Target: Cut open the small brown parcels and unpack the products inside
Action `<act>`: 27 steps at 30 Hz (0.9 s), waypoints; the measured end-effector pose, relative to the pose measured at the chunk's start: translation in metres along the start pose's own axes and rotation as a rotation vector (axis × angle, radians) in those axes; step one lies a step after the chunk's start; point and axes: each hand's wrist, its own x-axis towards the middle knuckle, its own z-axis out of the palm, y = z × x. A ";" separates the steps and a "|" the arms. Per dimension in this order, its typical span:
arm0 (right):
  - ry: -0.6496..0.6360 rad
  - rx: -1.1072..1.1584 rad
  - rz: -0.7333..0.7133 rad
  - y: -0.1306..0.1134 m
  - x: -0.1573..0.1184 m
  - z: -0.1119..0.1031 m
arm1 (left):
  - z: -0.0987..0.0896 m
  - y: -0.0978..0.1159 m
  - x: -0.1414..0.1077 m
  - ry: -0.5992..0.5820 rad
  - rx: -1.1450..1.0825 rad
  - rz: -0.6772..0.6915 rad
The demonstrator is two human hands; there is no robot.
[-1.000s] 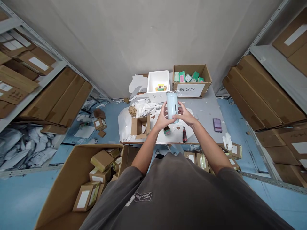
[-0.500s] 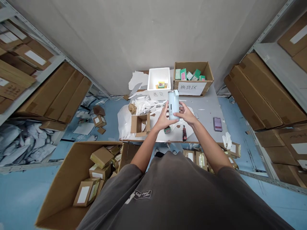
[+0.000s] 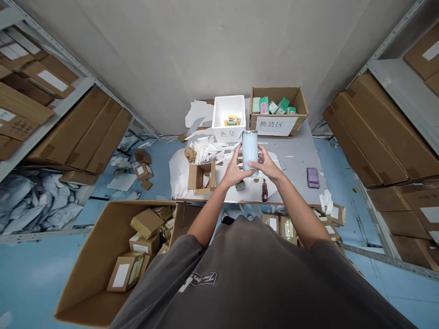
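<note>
A light blue tumbler [image 3: 250,151] with a silver rim stands upright between my two hands, above the table. My left hand [image 3: 235,170] grips its left side and lower part. My right hand [image 3: 268,164] holds the right side, its thumb across the front. No lettering shows on the side facing me. Beneath the hands, a small green box [image 3: 240,185] lies on the table [image 3: 298,157], partly hidden. A red and black cutter [image 3: 265,190] rests right of it. An open small carton [image 3: 201,179] sits to the left, beside white paper scraps [image 3: 209,150].
At the table's back stand a white bin [image 3: 228,132] and a carton of green boxes [image 3: 276,125]. A phone [image 3: 313,177] lies at right. A large carton of parcels [image 3: 85,256] is at lower left. Shelves with boxes flank both sides.
The tumbler has been turned in my hands: its dark lettering and the loop at its top right no longer face me. The view has shifted slightly.
</note>
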 end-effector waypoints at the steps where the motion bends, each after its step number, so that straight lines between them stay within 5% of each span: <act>1: -0.018 0.005 0.005 0.000 0.000 0.000 | 0.001 0.001 0.000 -0.008 -0.007 0.000; 6: 0.062 -0.026 0.004 0.000 -0.003 -0.001 | 0.002 0.004 0.000 0.077 0.041 -0.009; 11: -0.021 0.030 0.008 0.000 -0.004 -0.003 | 0.001 0.003 0.001 -0.011 -0.068 -0.026; 16: 0.093 -0.026 -0.033 -0.001 -0.003 0.003 | 0.003 0.000 0.000 0.055 0.053 -0.032; 27: 0.049 -0.032 -0.033 0.006 0.004 0.003 | -0.007 -0.014 0.009 0.006 -0.011 -0.037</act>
